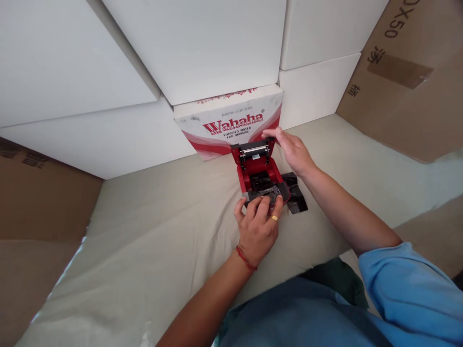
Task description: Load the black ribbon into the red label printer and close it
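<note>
A small red and black label printer (243, 181) lies on the cloth with its lid (250, 149) raised, showing a roller on the inside. Crinkled black plastic film (265, 191) sits in the red bay and over the front edge. My left hand (257, 226) has its fingers bent over this front edge, gripping the printer and pressing on the film; a ring and a red cord bracelet show on it. My right hand (292, 150) is at the lid's upper right corner, fingers stretched out and touching or nearly touching it. More black film (297, 195) lies beside the printer.
Directly behind the printer stands a red and white Wahaha water carton (231, 127). White boxes (224, 43) are stacked behind that. Brown cardboard boxes flank the surface on the left (39, 202) and right (408, 86). A pale green, wrinkled cloth (155, 231) covers the surface.
</note>
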`<state>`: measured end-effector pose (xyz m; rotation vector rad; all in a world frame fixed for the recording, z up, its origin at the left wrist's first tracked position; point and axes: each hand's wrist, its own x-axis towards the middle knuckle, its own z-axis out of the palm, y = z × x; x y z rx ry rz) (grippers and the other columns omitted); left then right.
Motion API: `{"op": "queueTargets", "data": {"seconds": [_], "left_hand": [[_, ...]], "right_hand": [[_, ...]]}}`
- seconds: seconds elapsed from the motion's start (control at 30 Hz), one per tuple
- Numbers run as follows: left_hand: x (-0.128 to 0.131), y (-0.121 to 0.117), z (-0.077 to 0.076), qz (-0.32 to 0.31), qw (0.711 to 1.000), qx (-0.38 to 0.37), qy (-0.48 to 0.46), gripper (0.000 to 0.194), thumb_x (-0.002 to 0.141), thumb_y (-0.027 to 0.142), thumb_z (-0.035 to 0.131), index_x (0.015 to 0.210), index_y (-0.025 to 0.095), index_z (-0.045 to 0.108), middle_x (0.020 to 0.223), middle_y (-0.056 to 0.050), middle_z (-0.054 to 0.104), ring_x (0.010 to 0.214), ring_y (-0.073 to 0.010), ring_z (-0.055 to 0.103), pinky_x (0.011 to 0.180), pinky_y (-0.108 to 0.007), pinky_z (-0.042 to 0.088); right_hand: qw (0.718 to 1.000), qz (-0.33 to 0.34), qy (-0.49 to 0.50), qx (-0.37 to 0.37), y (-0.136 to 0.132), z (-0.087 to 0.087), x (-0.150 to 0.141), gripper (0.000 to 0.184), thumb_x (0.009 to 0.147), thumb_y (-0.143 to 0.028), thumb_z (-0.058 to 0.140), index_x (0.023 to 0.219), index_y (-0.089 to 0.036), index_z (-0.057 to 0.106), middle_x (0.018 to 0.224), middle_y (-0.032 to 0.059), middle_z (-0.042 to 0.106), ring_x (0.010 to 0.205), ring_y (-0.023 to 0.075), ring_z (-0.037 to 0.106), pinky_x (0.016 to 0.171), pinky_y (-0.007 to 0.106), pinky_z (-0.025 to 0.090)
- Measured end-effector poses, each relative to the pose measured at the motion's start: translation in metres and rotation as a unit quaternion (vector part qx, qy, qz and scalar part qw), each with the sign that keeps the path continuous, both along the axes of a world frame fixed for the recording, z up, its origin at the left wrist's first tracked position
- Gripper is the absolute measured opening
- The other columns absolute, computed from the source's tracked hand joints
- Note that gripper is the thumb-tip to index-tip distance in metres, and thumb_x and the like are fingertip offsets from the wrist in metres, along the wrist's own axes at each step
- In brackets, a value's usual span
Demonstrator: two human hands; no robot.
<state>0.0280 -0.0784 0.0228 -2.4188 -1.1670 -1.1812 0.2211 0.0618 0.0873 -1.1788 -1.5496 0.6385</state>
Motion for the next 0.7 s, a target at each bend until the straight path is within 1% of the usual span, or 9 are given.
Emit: {"op": "queueTargets", "data": {"seconds": [0.1, 0.17, 0.23, 0.37, 0.43, 0.53, 0.63, 0.7], "left_hand": [[0.000, 0.000, 0.000, -0.005, 1.000, -0.007, 0.006, 0.052, 0.098, 0.012, 0.068, 0.145, 0.035, 0.072, 0.120, -0.008, 0.082, 0.111, -0.0254, 0.072, 0.130, -0.052, 0.028], [-0.001, -0.001, 0.001, -0.002, 1.000, -0.006, 0.014, 0.051, 0.099, 0.011, 0.067, 0.143, 0.035, 0.073, 0.119, -0.008, 0.082, 0.110, -0.0252, 0.072, 0.130, -0.052, 0.027], [-0.001, -0.001, 0.002, 0.002, 1.000, 0.001, 0.020, 0.048, 0.099, 0.010, 0.065, 0.141, 0.033, 0.074, 0.118, -0.008, 0.083, 0.111, -0.0251, 0.071, 0.131, -0.051, 0.027], [-0.002, -0.002, 0.000, 0.003, 1.000, 0.010, 0.015, 0.048, 0.098, 0.010, 0.065, 0.140, 0.032, 0.075, 0.119, -0.009, 0.082, 0.114, -0.0253, 0.071, 0.130, -0.049, 0.028], [-0.002, -0.002, -0.002, 0.001, 1.000, 0.008, 0.014, 0.051, 0.097, 0.010, 0.065, 0.142, 0.033, 0.074, 0.120, -0.009, 0.082, 0.115, -0.0250, 0.072, 0.128, -0.049, 0.030], [0.000, -0.002, -0.003, 0.000, 1.000, 0.010, 0.006, 0.054, 0.096, 0.011, 0.067, 0.145, 0.034, 0.072, 0.118, -0.008, 0.082, 0.112, -0.0246, 0.072, 0.125, -0.047, 0.034], [-0.002, 0.001, 0.000, -0.022, 0.999, 0.018, -0.034, 0.064, 0.096, 0.014, 0.070, 0.156, 0.033, 0.063, 0.116, -0.009, 0.081, 0.111, -0.0245, 0.074, 0.124, -0.046, 0.038], [-0.008, 0.007, 0.002, -0.036, 0.997, 0.012, -0.068, 0.070, 0.098, 0.019, 0.069, 0.166, 0.030, 0.053, 0.124, -0.011, 0.080, 0.120, -0.0263, 0.074, 0.127, -0.048, 0.037]], "right_hand": [[1.000, 0.002, -0.011, -0.003, -0.019, 0.007, -0.003, 0.077, 0.106, -0.086, 0.041, 0.112, -0.026, 0.089, 0.120, 0.0054, 0.088, 0.125, 0.0261, 0.079, 0.120, 0.043, 0.054], [1.000, -0.006, -0.018, 0.006, -0.036, 0.007, -0.002, 0.072, 0.108, -0.081, 0.045, 0.108, -0.025, 0.090, 0.116, 0.0061, 0.089, 0.120, 0.0256, 0.081, 0.117, 0.041, 0.057], [0.999, 0.001, -0.031, 0.023, -0.053, 0.001, 0.000, 0.065, 0.111, -0.074, 0.047, 0.109, -0.025, 0.089, 0.119, 0.0066, 0.089, 0.123, 0.0249, 0.081, 0.118, 0.041, 0.056], [0.992, 0.023, -0.100, 0.068, -0.078, -0.020, 0.003, 0.055, 0.116, -0.059, 0.044, 0.112, -0.027, 0.088, 0.121, 0.0072, 0.089, 0.128, 0.0247, 0.080, 0.125, 0.048, 0.053], [0.987, 0.033, -0.132, 0.084, -0.086, -0.029, 0.004, 0.050, 0.117, -0.051, 0.043, 0.114, -0.027, 0.087, 0.124, 0.0076, 0.088, 0.129, 0.0246, 0.080, 0.124, 0.050, 0.055], [0.982, 0.035, -0.160, 0.096, -0.092, -0.038, 0.006, 0.043, 0.116, -0.038, 0.046, 0.117, -0.025, 0.087, 0.129, 0.0080, 0.087, 0.132, 0.0235, 0.079, 0.122, 0.049, 0.056], [0.977, 0.021, -0.189, 0.094, -0.095, -0.044, 0.007, 0.037, 0.116, -0.033, 0.049, 0.117, -0.027, 0.086, 0.130, 0.0064, 0.087, 0.133, 0.0222, 0.078, 0.126, 0.050, 0.052], [0.976, 0.011, -0.191, 0.100, -0.095, -0.047, 0.006, 0.036, 0.116, -0.032, 0.050, 0.117, -0.028, 0.085, 0.130, 0.0052, 0.087, 0.133, 0.0214, 0.078, 0.127, 0.049, 0.050]]}}
